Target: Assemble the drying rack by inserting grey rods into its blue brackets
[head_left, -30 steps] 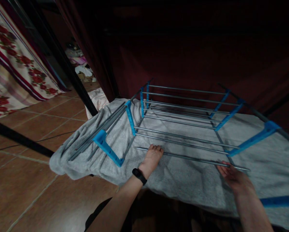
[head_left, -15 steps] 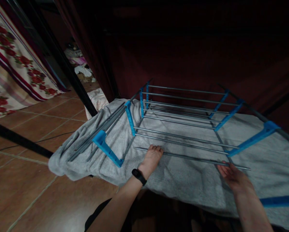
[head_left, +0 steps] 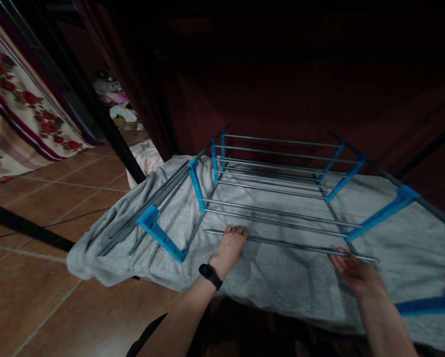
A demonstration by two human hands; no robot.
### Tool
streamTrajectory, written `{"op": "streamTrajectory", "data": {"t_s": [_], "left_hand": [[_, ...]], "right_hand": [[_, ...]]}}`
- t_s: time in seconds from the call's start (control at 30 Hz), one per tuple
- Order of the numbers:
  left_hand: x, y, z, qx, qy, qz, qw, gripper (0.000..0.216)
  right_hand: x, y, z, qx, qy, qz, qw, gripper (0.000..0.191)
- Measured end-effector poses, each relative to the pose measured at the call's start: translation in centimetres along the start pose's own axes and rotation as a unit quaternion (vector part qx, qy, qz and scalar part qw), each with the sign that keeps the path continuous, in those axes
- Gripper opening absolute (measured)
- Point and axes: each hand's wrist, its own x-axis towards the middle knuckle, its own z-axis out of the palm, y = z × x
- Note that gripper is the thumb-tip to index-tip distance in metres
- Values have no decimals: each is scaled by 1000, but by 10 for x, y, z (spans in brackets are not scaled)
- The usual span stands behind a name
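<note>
A loose grey metal rod (head_left: 292, 244) lies across a grey towel (head_left: 289, 277), in front of a rack frame (head_left: 278, 186) made of metal rods and blue plastic brackets. My left hand (head_left: 229, 246), with a black band on the wrist, curls its fingers over the rod's left end. At the rod's right end my right hand (head_left: 352, 270) pinches it with fingers and thumb. A blue bracket (head_left: 158, 233) stands just left of my left hand, and another blue bracket (head_left: 382, 214) sits above my right hand.
The towel covers a low surface whose left edge drops to a brown tiled floor (head_left: 39, 292). A floral cloth (head_left: 25, 109) hangs at far left beside dark posts (head_left: 106, 134). A blue piece (head_left: 426, 305) lies at lower right. Dark red curtains fill the back.
The view has shifted slightly, so everything sits a little more to the left. Both hands keep their hold on the rod; nothing else has moved.
</note>
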Motion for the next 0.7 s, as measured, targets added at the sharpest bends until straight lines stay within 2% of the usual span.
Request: {"op": "streamTrajectory", "data": {"t_s": [0.4, 0.7], "left_hand": [[-4, -9, -13, -11, 6, -58, 998, 45], [-5, -13, -10, -18, 4, -87, 996, 49]], "right_hand": [[-2, 2, 7, 7, -23, 28, 999, 23], [-4, 6, 11, 8, -26, 32, 999, 22]]}}
